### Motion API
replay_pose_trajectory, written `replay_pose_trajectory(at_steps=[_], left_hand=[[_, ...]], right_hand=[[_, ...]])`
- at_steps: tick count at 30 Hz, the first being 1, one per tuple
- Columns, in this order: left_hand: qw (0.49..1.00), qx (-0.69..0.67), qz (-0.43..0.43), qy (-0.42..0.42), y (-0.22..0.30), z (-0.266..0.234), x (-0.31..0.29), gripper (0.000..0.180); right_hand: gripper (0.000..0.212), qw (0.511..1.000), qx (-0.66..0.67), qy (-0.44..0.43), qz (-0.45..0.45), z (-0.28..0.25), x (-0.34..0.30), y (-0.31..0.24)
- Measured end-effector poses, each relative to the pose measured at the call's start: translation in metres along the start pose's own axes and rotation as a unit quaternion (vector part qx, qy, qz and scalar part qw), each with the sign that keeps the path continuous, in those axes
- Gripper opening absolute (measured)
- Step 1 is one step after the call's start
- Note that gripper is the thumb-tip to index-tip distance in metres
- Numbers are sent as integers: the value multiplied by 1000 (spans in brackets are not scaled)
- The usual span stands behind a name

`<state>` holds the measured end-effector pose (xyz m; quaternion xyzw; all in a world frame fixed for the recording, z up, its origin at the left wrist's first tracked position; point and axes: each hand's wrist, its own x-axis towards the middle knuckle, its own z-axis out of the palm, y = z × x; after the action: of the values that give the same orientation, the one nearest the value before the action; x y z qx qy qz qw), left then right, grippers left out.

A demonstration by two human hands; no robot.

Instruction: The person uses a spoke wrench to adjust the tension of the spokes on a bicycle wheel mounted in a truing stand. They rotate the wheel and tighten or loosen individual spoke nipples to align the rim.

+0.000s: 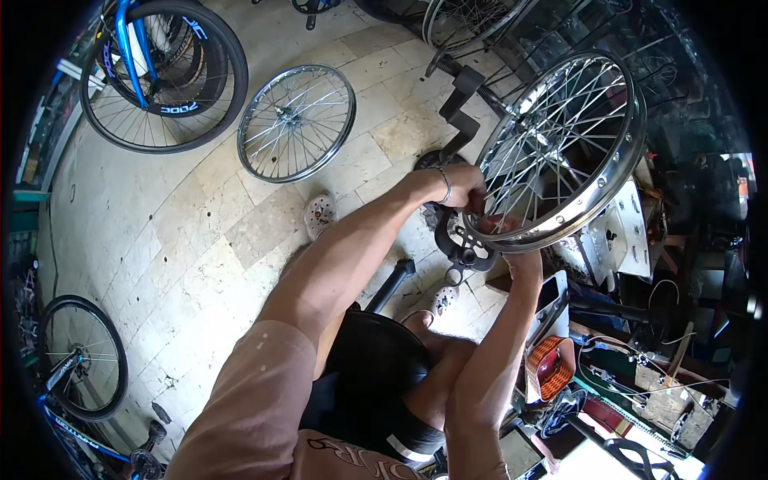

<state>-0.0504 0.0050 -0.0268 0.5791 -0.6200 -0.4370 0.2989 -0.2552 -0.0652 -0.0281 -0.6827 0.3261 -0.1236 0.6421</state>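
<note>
A spoked bicycle wheel (552,144) with a shiny metal rim and no tyre is mounted in a dark metal truing stand (460,120) at the upper right. My left hand (466,186), with a bracelet at the wrist, is at the rim's near left side among the spokes. Its fingers are curled; what they pinch is hidden. My right hand (520,258) comes from below and wraps round the near part of the rim, its fingers partly showing between the spokes.
Another bare spoked wheel (297,120) lies on the tiled floor. A blue bicycle (136,56) stands at the upper left, and another wheel (84,356) at the lower left. An orange basket (550,368) and a cluttered workbench (672,392) are at the right.
</note>
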Motion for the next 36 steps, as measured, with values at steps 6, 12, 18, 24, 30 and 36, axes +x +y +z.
replay_pose_trajectory(at_steps=[6,12,18,24,30,36], left_hand=[[949,311,4,49,82,32,-2,8],[977,204,-59,15,59,-7,-14,9],[956,270,-95,69,82,-7,-23,6],[986,146,-43,70,49,-16,-28,11],[999,50,-10,1,28,-4,-22,14],[994,-96,-14,-57,14,-3,1,11]], right_hand=[[32,991,128,26,7,-56,7,75],[33,998,-35,7,49,-1,-15,-22],[23,997,61,44,-29,-7,-14,-3],[37,998,15,60,26,-12,-13,-7],[33,996,69,15,54,-8,-23,-35],[34,994,64,84,34,-9,-26,-32]])
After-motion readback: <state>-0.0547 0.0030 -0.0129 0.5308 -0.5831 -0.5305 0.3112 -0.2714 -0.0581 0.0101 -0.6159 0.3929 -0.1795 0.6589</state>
